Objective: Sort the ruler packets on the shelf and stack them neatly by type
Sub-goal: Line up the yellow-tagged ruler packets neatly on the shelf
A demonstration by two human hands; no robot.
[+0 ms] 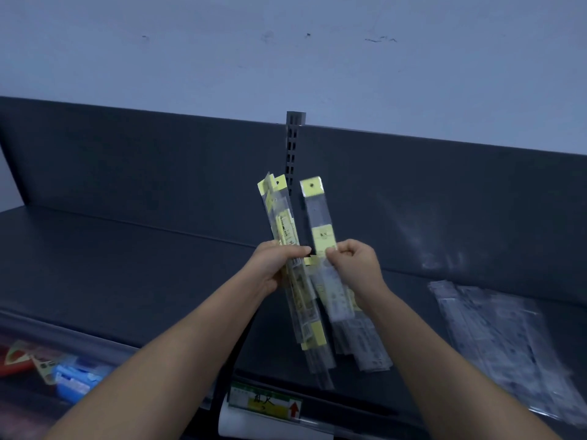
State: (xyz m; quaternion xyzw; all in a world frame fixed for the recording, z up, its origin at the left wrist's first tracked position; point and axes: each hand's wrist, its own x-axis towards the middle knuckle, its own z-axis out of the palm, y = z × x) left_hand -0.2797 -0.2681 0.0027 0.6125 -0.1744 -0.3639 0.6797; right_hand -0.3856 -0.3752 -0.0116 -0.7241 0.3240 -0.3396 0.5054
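Above the dark shelf [127, 265], I hold two bunches of long clear ruler packets with yellow header cards. My left hand [276, 265] grips one bunch of ruler packets [287, 230] near the middle, standing almost upright. My right hand [355, 265] pinches a second bunch of ruler packets [319, 217], whose top packet stands upright beside the first bunch while the others fan downward. A pile of clear packets [495, 338] without yellow cards lies flat on the shelf at the right.
The shelf's dark back panel [158, 169] and a slotted upright post [293, 147] stand behind the packets. A price label [263, 404] with a red arrow is on the shelf's front edge. Red and blue packaged goods [63, 373] sit on the lower shelf at the left.
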